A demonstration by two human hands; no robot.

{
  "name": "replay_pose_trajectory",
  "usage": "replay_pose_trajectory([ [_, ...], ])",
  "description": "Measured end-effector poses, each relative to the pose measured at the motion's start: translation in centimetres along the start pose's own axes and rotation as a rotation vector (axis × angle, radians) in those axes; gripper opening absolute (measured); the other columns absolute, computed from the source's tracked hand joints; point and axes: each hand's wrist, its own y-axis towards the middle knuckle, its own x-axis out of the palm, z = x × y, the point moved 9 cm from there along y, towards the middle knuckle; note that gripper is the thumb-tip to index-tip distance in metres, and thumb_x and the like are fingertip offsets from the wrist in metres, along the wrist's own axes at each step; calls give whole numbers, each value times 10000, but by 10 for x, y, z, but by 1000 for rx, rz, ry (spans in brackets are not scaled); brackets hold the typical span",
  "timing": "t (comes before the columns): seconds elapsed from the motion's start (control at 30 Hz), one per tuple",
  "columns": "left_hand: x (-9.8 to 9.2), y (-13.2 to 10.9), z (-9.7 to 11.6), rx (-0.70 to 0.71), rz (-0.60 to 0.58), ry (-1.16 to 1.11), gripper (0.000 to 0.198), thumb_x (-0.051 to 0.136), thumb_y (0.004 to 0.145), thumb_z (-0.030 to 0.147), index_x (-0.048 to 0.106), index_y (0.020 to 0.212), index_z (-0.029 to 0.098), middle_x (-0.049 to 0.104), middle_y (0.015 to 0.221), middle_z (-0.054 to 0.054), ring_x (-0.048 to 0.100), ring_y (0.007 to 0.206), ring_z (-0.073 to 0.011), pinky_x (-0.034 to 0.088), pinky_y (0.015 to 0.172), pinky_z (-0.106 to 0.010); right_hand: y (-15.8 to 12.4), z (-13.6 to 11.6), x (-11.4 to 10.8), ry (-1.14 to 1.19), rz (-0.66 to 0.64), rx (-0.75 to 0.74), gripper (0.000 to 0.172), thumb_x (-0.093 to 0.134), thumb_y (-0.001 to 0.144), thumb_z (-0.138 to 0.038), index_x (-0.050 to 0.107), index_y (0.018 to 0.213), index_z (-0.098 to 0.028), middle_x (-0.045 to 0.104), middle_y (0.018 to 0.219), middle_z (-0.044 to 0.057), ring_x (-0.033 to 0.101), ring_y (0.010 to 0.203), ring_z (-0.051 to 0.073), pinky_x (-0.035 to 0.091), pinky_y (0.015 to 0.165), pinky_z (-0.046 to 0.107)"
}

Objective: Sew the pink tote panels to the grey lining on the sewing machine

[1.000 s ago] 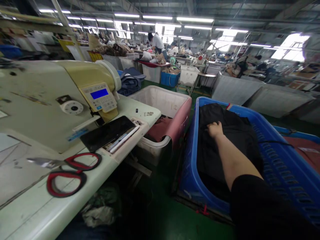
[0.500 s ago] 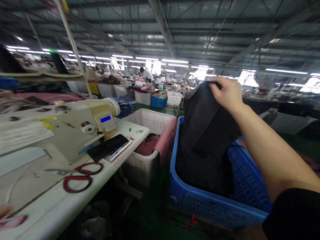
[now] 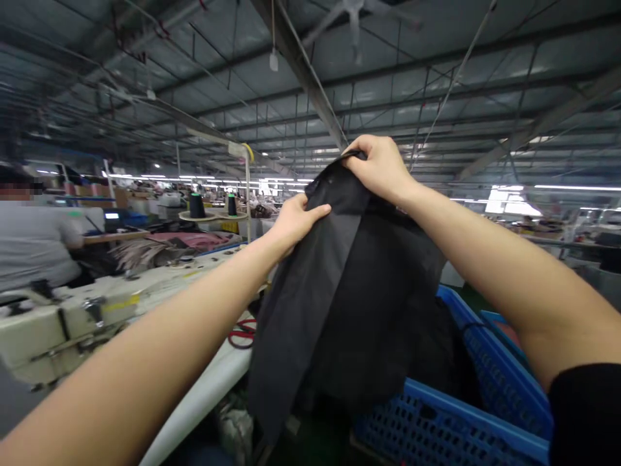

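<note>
A large piece of black fabric hangs in front of me, raised partly out of the blue plastic basket. My right hand pinches its top edge between thumb and fingers. Lower on the left, my left hand grips the side edge, its thumb lying over the near face and its other fingers mostly hidden behind. The cloth's lower right part still drapes into the basket. Whether it is a finished garment or a cut panel, I cannot tell.
To the left stands a sewing machine on its white table, with red-handled scissors partly behind the fabric. Dark thread cones sit on a stand farther back. A person in a grey shirt is at far left.
The black fabric has come up and left, partly over the basket's edge. My left hand has come up from the table and taken hold of it. The view has turned left and upward.
</note>
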Motion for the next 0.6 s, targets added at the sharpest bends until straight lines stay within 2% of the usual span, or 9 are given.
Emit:
replay_pose_trajectory([
  [0.07,-24,-7,6,4,90,9,197,678,755,310,654,872,153,690,891,-71,646,834,-241,541,907,-436,-5,-4,3,108,-51,9,231,616,869,-263,682,1047,-132,723,1068,100,664,1036,255,510,949,394],
  [0.13,-55,-15,13,10,171,29,167,646,772,301,650,865,162,685,883,-56,632,804,-215,537,896,-409,-22,4,3,215,-80,58,515,730,795,-325,593,1256,-141,643,1292,130,597,1196,274,462,1040,420],
  [0.2,-89,-23,18,-3,231,37,201,630,777,315,651,909,165,689,890,-55,625,771,-205,542,858,-394,-52,28,-1,294,-46,244,784,813,708,-344,481,1394,-161,494,1475,151,477,1346,294,380,1126,448],
  [0.23,-106,-27,21,-7,269,44,214,627,774,318,651,920,164,691,893,-56,623,762,-201,542,841,-382,-74,43,-1,342,-21,388,811,826,691,-350,476,1401,-172,457,1506,152,446,1373,301,368,1137,453],
  [0.3,-138,-35,27,-7,356,65,216,624,765,314,649,918,163,694,899,-52,618,752,-191,537,819,-355,-127,62,15,593,-99,705,635,761,767,-429,550,1332,-230,570,1415,114,551,1285,287,460,1069,445],
  [0.37,-159,-42,31,-9,433,100,195,634,750,306,650,874,157,694,879,-47,607,733,-180,527,804,-331,-181,48,44,979,-286,912,456,707,803,-475,658,1167,-205,705,1214,114,674,1111,289,558,949,425],
  [0.43,-167,-46,28,-25,481,141,178,654,730,305,649,817,150,687,831,-45,592,703,-172,520,781,-313,-221,23,60,1212,-350,1000,363,751,763,-439,704,1030,-197,763,1054,98,734,950,270,608,844,384],
  [0.5,-162,-47,17,-58,489,174,184,670,717,318,648,787,149,680,796,-43,588,682,-168,516,753,-299,-248,0,73,1307,-398,1040,335,795,728,-392,718,984,-191,774,999,95,747,882,262,617,808,373],
  [0.6,-150,-45,-11,-150,446,209,221,666,730,364,654,796,154,684,782,-49,608,675,-173,522,710,-286,-265,3,85,1185,-303,1047,329,811,709,-319,726,994,-178,775,993,99,745,879,274,612,801,391],
])
